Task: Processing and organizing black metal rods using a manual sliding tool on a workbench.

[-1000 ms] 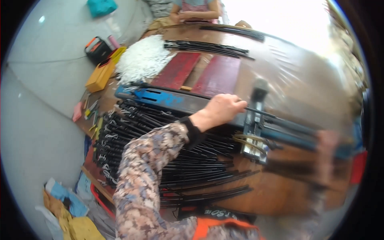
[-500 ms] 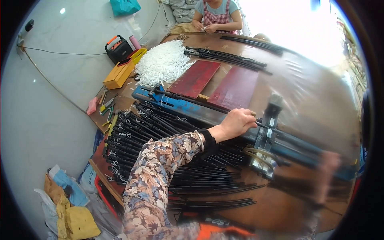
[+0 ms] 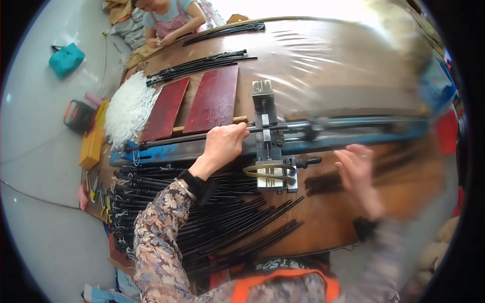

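My left hand is closed around a thin black rod lying along a long blue metal rail. The hand is just left of a metal clamp unit mounted across the rail, with a looped hose and a black knob at its near side. Blurred by motion, my right hand is held right of that knob, just nearer to me than the rail. Its fingers look apart, and nothing shows in them. Past the clamp, the rail's right part is smeared.
Several black rods with white loops fan out at the near left. Two dark red boards, a heap of white pieces and more rods lie beyond the rail. At the far side a person works with both hands.
The view has turned to the right, so the table appears shifted left. My right hand has come up from lower right toward the rail. My left hand keeps its hold beside the clamp.
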Demonstrator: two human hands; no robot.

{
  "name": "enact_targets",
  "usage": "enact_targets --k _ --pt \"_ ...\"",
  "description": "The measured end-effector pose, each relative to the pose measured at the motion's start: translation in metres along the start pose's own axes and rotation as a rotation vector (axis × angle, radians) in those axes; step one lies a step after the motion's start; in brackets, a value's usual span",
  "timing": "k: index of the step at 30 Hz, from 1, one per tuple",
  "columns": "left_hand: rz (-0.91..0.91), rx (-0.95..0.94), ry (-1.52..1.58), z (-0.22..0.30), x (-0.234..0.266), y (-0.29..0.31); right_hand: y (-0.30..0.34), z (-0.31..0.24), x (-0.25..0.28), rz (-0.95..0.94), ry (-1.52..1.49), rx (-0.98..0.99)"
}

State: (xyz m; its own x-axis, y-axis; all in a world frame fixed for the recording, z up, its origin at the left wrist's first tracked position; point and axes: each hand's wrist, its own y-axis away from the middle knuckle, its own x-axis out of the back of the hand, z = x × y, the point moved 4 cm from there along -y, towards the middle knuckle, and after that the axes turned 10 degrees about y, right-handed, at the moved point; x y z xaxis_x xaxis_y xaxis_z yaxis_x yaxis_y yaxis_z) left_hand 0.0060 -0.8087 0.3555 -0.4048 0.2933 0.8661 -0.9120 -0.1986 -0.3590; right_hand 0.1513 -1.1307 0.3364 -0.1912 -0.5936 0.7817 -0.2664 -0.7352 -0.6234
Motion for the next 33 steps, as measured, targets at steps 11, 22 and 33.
enact_targets --k 11,22,33 --pt "0.037 -0.044 0.007 -0.004 -0.005 0.014 0.004 -0.028 -0.047 -0.172 -0.611 -0.124" --pt "0.193 -0.359 -0.400 -0.079 0.044 0.014 0.044 -0.053 -0.049 -0.223 -0.149 0.130" --pt "-0.376 -0.071 -0.205 -0.042 0.052 0.170 0.041 -0.054 -0.059 -0.229 -0.376 -0.108"
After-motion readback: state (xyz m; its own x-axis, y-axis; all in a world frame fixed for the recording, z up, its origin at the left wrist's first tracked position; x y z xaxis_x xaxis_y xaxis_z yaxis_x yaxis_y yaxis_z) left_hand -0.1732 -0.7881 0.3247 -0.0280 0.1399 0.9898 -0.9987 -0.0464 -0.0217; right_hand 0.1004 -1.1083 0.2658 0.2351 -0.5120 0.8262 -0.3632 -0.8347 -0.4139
